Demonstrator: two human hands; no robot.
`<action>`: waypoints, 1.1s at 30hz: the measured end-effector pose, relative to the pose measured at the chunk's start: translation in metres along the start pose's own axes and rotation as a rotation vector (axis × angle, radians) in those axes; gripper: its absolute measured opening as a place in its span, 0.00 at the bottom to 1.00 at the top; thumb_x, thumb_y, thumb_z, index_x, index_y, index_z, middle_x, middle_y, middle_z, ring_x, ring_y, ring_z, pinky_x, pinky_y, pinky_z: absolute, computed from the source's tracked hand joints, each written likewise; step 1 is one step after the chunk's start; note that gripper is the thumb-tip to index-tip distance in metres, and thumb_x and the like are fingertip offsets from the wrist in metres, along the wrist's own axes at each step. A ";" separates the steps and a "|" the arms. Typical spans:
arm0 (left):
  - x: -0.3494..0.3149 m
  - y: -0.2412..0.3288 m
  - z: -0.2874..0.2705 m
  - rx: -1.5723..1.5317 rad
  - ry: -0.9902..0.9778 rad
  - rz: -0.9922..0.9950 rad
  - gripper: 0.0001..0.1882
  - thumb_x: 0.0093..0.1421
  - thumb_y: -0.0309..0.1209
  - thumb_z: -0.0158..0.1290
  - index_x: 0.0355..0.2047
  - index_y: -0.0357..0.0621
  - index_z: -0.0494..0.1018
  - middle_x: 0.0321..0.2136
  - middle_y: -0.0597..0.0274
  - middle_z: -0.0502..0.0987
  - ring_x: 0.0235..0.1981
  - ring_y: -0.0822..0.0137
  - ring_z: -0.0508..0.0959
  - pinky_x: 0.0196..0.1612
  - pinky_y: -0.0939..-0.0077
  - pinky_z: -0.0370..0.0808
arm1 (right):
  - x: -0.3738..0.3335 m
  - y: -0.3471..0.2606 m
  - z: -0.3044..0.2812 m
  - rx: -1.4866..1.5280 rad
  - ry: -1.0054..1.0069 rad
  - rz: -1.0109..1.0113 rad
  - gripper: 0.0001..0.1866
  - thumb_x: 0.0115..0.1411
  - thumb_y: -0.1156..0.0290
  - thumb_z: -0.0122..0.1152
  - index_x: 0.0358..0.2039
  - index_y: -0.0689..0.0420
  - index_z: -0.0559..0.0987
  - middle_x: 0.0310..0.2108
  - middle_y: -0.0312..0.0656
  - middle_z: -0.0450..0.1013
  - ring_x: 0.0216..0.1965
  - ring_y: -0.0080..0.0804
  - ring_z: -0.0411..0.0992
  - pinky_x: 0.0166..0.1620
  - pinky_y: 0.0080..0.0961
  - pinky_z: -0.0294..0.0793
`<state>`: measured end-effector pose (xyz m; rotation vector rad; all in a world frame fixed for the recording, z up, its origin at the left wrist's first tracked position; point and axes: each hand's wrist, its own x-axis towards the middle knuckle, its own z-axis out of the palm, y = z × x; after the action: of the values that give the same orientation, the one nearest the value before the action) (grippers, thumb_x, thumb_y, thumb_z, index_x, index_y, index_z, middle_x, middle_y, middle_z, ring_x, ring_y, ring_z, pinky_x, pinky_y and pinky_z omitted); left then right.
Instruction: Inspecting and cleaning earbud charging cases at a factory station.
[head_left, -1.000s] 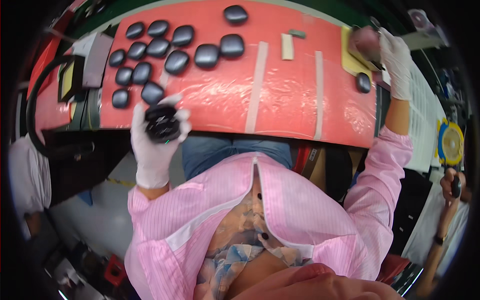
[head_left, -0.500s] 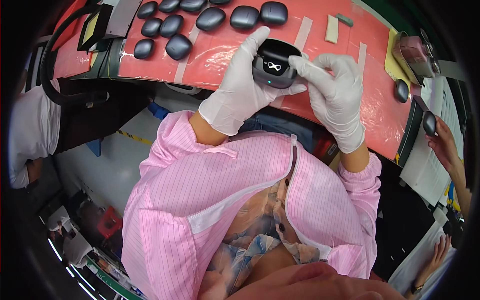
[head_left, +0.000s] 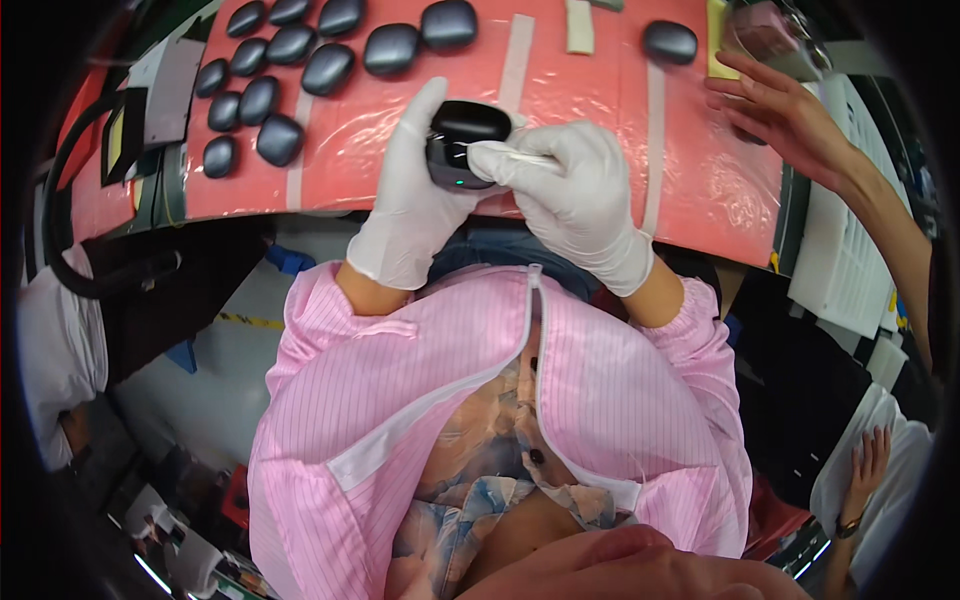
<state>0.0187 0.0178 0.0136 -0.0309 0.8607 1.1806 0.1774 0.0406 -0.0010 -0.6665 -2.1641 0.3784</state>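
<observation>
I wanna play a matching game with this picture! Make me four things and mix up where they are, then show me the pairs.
Things:
1. open black case
2. thin white stick
3. shiny red mat
4. another person's bare hand

Places:
A. under the dark rounded cases
B. at the upper right of the picture
C. between the fingers of the gloved right hand
D. in the gloved left hand

Pairs: 1-D, 2-C, 3-A, 4-B

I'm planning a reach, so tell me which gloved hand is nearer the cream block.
Right. The right hand is on the near side of the cream block, apart; the left hand is farther off, also left of it.
</observation>
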 end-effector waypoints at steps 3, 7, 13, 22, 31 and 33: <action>0.001 -0.001 -0.003 -0.016 0.003 -0.052 0.30 0.62 0.54 0.40 0.39 0.35 0.73 0.33 0.51 0.78 0.37 0.57 0.79 0.34 0.64 0.80 | -0.007 0.008 0.005 -0.060 0.050 0.046 0.19 0.42 0.81 0.63 0.36 0.48 0.82 0.24 0.35 0.72 0.24 0.33 0.69 0.26 0.26 0.66; 0.004 0.005 -0.007 0.193 -0.049 -0.066 0.31 0.63 0.55 0.39 0.42 0.35 0.71 0.35 0.49 0.78 0.29 0.58 0.81 0.22 0.76 0.77 | -0.010 0.020 -0.008 0.000 0.056 0.126 0.18 0.44 0.82 0.62 0.37 0.49 0.82 0.25 0.36 0.70 0.26 0.33 0.69 0.28 0.27 0.68; 0.007 0.025 -0.022 0.266 -0.287 0.035 0.23 0.59 0.40 0.46 0.45 0.32 0.69 0.47 0.45 0.73 0.42 0.58 0.78 0.33 0.78 0.77 | -0.010 0.043 -0.030 -0.319 -0.126 0.351 0.15 0.50 0.80 0.58 0.39 0.51 0.81 0.32 0.43 0.73 0.34 0.37 0.71 0.39 0.30 0.71; 0.005 0.040 -0.036 1.308 0.046 0.550 0.20 0.50 0.27 0.50 0.46 0.38 0.69 0.42 0.51 0.75 0.40 0.61 0.77 0.46 0.72 0.71 | -0.035 0.105 -0.123 -0.940 0.248 0.570 0.25 0.52 0.65 0.63 0.49 0.61 0.73 0.43 0.49 0.73 0.45 0.43 0.71 0.48 0.32 0.69; 0.000 0.035 -0.050 1.489 0.263 0.961 0.21 0.55 0.30 0.56 0.49 0.40 0.68 0.45 0.51 0.69 0.44 0.59 0.72 0.48 0.68 0.69 | -0.038 0.077 -0.099 -0.186 0.210 0.606 0.31 0.48 0.79 0.66 0.54 0.60 0.69 0.47 0.46 0.68 0.48 0.36 0.69 0.51 0.27 0.68; -0.008 0.041 -0.043 1.703 0.407 1.033 0.23 0.54 0.31 0.58 0.49 0.41 0.68 0.46 0.49 0.69 0.48 0.54 0.69 0.51 0.64 0.66 | -0.028 0.053 -0.084 -0.156 0.175 0.543 0.31 0.47 0.78 0.67 0.54 0.59 0.69 0.47 0.45 0.68 0.48 0.36 0.69 0.51 0.28 0.68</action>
<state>-0.0400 0.0091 0.0050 1.7744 2.1368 0.9544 0.2754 0.0707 0.0079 -1.3310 -1.8352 0.4156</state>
